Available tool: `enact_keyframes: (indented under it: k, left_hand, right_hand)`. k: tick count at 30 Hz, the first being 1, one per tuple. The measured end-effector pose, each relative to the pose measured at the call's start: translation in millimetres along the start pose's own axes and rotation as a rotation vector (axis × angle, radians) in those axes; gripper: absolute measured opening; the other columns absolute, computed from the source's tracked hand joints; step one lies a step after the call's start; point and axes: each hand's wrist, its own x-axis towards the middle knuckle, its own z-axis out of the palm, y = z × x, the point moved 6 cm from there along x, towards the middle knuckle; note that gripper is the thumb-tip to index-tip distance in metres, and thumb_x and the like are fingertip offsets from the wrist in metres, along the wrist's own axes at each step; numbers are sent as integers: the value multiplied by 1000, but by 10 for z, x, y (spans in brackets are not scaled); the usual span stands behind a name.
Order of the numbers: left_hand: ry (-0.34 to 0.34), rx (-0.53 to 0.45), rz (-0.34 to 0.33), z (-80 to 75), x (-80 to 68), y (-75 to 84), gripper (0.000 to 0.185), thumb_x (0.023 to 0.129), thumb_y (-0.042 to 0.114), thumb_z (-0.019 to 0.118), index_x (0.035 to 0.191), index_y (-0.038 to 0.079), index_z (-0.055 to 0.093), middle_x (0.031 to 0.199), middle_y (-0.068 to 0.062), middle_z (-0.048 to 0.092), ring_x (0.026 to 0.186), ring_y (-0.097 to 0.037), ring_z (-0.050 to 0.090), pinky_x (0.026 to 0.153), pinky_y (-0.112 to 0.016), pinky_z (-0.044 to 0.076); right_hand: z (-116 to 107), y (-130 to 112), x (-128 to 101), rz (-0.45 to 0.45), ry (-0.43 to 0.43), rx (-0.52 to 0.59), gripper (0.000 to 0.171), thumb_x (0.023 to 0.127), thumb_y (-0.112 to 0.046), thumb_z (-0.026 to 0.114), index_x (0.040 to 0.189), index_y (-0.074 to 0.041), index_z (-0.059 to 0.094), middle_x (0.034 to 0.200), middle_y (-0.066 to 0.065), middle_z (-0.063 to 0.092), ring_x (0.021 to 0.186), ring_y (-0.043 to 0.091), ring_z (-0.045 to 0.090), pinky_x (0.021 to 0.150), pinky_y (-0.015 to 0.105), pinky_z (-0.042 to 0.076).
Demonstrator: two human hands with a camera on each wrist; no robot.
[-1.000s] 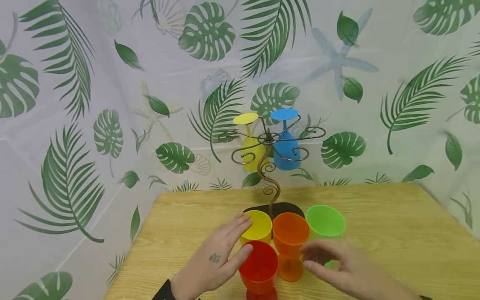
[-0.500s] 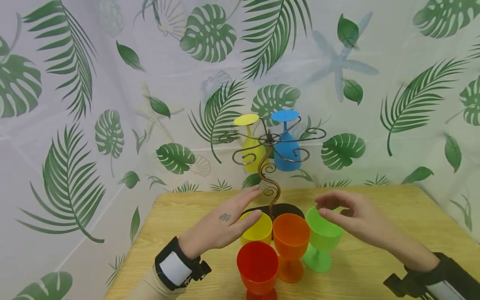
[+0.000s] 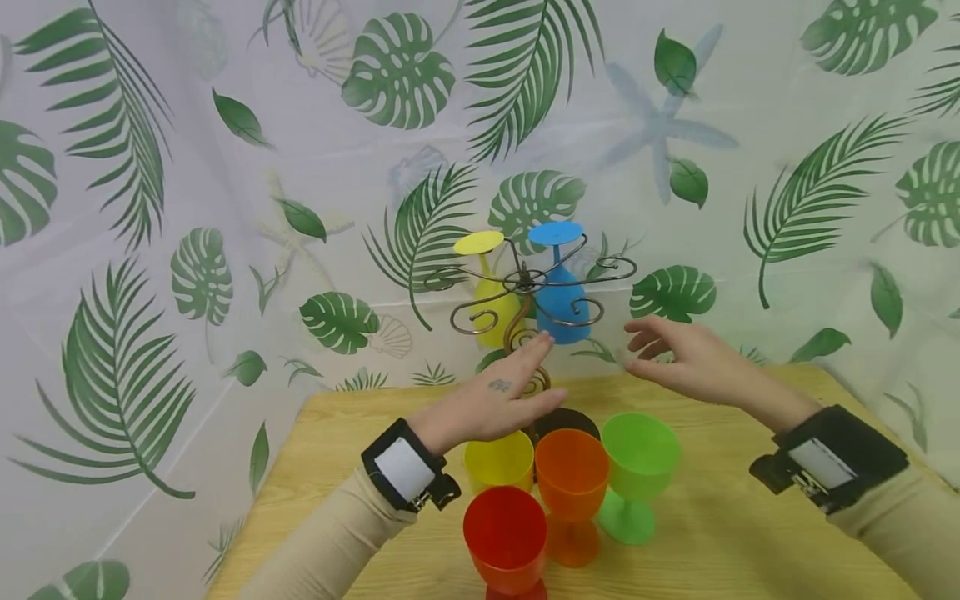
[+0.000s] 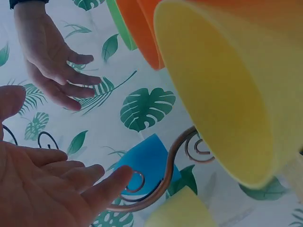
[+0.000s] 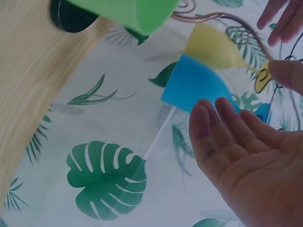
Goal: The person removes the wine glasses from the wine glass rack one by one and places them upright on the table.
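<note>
My left hand (image 3: 491, 400) hovers above the yellow goblet (image 3: 501, 462), fingers stretched toward the scrolled metal stand (image 3: 525, 283) and holding nothing. To the right, my right hand (image 3: 686, 360) hangs in the air with loosely bent fingers, higher than the green goblet (image 3: 641, 454). From the stand's curled arms hang two goblets upside down, a yellow hanging goblet (image 3: 491, 312) and a blue goblet (image 3: 561, 304). An orange goblet (image 3: 572, 475) and a red goblet (image 3: 505, 533) stand upright on the table in front. In the left wrist view the yellow goblet (image 4: 232, 94) looms close beside the left hand.
The stand rises from a black base (image 3: 573, 423) on the wooden table (image 3: 720, 500), partly hidden behind the goblets. Several other curled arms of the stand spread outward. A leaf-patterned cloth (image 3: 300, 125) covers the walls behind and to the left.
Both hands have risen from among the standing goblets toward the stand's height. The left hand has also shifted right. The goblets stay where they were, while the head view has turned slightly.
</note>
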Motion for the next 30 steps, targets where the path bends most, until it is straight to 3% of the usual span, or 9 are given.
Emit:
enact_keyframes:
  k: [8, 13, 20, 22, 27, 30]
  left_hand:
    - [35, -57, -71, 39, 313, -55, 83, 105, 38, 54, 165, 9, 5, 172, -9, 3, 159, -23, 8, 128, -41, 16]
    - [54, -130, -128, 71, 480, -94, 84, 104, 39, 54, 165, 11, 3, 173, -3, 4, 159, -20, 8, 128, -40, 16]
    - [70, -282, -197, 86, 684, -163, 87, 104, 44, 52, 165, 14, -1, 173, -4, 2, 159, -25, 7, 128, -48, 17]
    - [89, -318, -207, 80, 740, -175, 87, 104, 43, 52, 165, 14, -3, 172, -9, 5, 158, -28, 14, 126, -49, 23]
    - [94, -345, -235, 97, 882, -168, 93, 103, 40, 51, 163, 11, -14, 171, -14, -13, 159, -30, 2, 126, -50, 20]
    - [129, -348, -262, 97, 980, -174, 99, 101, 37, 54, 161, 9, -20, 168, -16, -23, 158, -32, -10, 127, -52, 16]
  right_hand:
    - [29, 190, 328, 66, -15, -5, 58, 100, -29, 64, 144, 6, 47, 127, 27, 65, 113, 42, 66, 90, 54, 58]
    - [-8, 272, 510, 91, -40, -25, 60, 100, -29, 63, 144, 8, 45, 130, 32, 62, 115, 47, 64, 93, 59, 54]
    - [-44, 406, 679, 125, -105, 13, 54, 102, -28, 60, 141, 7, 51, 130, 32, 62, 105, 42, 68, 85, 51, 59]
    - [-39, 437, 697, 129, -106, 36, 53, 102, -28, 60, 141, 7, 51, 131, 33, 61, 105, 41, 68, 82, 49, 60]
    - [-16, 499, 731, 146, -77, 65, 55, 102, -26, 60, 143, 9, 49, 134, 34, 60, 110, 44, 66, 83, 48, 60]
    - [-19, 493, 797, 144, -45, 51, 58, 102, -26, 59, 146, 9, 46, 137, 34, 57, 117, 48, 62, 91, 54, 57]
